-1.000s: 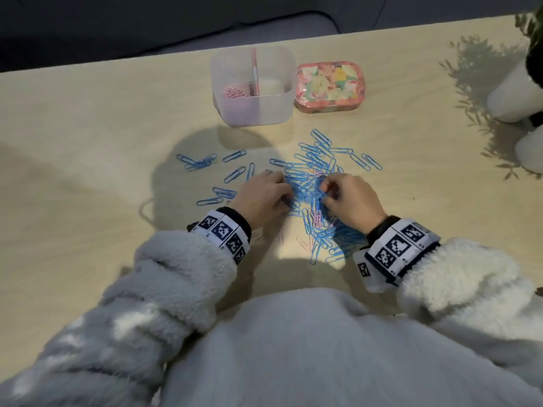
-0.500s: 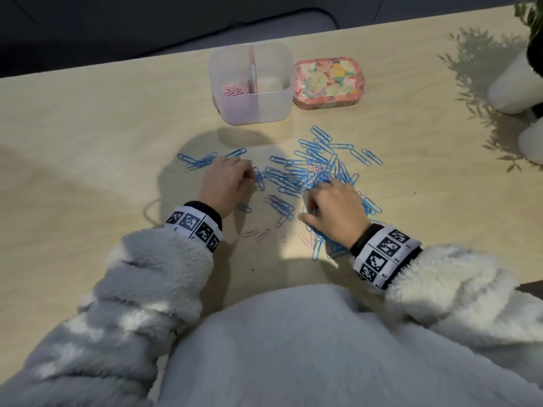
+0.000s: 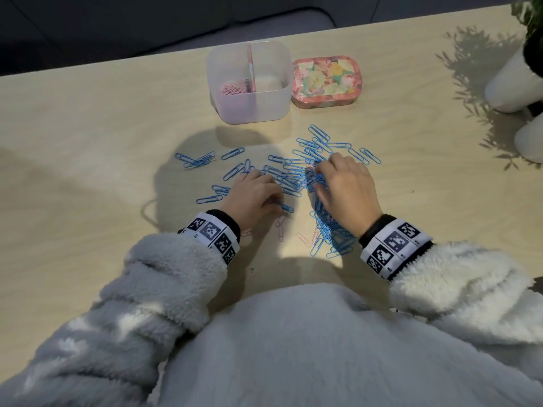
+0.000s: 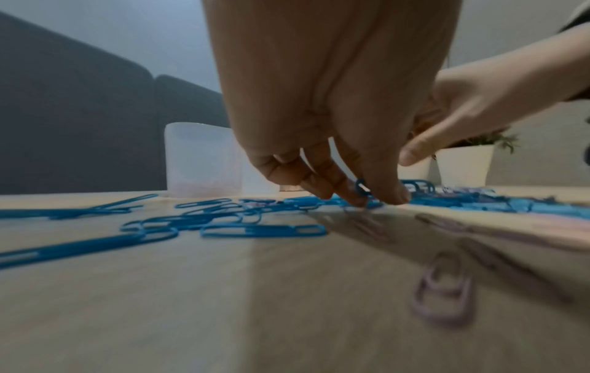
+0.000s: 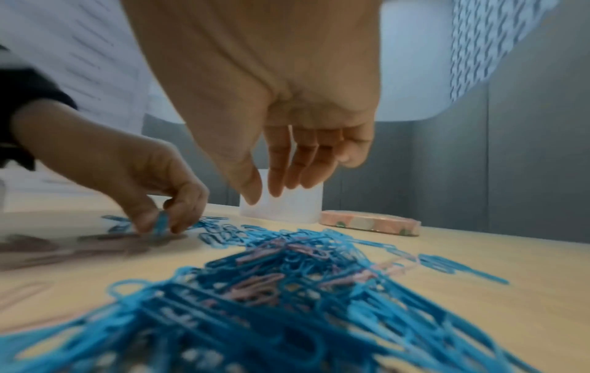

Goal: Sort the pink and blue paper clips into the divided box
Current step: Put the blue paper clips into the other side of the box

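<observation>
Left hand (image 3: 252, 198) pinches a blue clip (image 5: 161, 223); right hand (image 3: 346, 189) hovers slack beside floral tin (image 3: 326, 80).

I am looking at a table (image 3: 88, 142) of pale wood grain with a smooth, matt finish. The divided box (image 3: 249, 110) is showing as frosted, translucent plastic, its pink divider (image 3: 250, 69) opaque. The blue paper clips (image 5: 287, 290) are looking like smooth, colour-coated wire with a slight gloss, and so are the pink paper clips (image 4: 444, 290). The floral tin (image 3: 326, 80) is giving off a glossy printed sheen. The sleeves (image 3: 164, 283) are appearing as thick, fluffy fleece.
</observation>
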The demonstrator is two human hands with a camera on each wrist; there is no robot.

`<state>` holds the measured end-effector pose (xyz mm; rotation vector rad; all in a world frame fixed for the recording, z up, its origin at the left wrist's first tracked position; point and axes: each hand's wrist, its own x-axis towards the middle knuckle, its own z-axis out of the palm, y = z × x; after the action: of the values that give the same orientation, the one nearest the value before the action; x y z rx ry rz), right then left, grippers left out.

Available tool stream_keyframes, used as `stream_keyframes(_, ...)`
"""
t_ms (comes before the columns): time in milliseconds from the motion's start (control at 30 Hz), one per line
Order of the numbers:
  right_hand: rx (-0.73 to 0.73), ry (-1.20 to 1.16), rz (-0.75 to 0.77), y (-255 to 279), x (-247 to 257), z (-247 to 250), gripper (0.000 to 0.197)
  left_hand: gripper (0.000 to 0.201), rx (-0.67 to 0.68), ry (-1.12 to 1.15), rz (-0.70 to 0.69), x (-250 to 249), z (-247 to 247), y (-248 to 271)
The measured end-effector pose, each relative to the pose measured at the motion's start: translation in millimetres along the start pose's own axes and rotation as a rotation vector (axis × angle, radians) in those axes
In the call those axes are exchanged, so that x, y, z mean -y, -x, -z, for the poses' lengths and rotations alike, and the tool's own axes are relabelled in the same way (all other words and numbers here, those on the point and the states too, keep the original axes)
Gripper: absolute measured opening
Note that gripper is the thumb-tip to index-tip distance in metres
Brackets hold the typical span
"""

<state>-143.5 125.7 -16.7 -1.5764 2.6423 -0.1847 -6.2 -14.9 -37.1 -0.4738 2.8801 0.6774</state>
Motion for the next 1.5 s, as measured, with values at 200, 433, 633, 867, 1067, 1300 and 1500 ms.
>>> stream_keyframes(200,0.320,-0.196,0.151,24.7,7.6,-1.7,0.028,0.022,-0.135,0.349,0.114,16.1,18.7,5.9)
stream_keyframes(433,0.473,-0.220,0.100,38.6,13.3,-16.1,0.008,0.025,-0.251,0.025,0.159,37.2,19.9,13.0)
stream_keyframes(633,0.368,-0.220,0.074,24.8,18.6,-20.7,0.014,0.025,-0.084,-0.030,0.143,14.8,9.3,43.3)
stream_keyframes(867,0.289,-0.427,0.117,16.1,38.5,-32.0,0.017,0.027,-0.041,0.219,0.204,0.4,-11.6,58.6)
stream_keyframes(1067,0.384,-0.444,0.174,18.9,30.3,-21.9,0.028,0.028,-0.070,0.239,0.208,-7.0,-8.3,56.6)
stream_keyframes(1300,0.412,-0.455,0.375,9.5,32.3,-29.0,0.040,0.033,-0.028,0.298,0.306,-13.6,-10.1,63.1)
stream_keyframes(1500,0.331,-0.490,0.339,10.9,37.7,-34.9,0.009,0.028,-0.051,0.288,0.321,-19.6,-14.7,52.4)
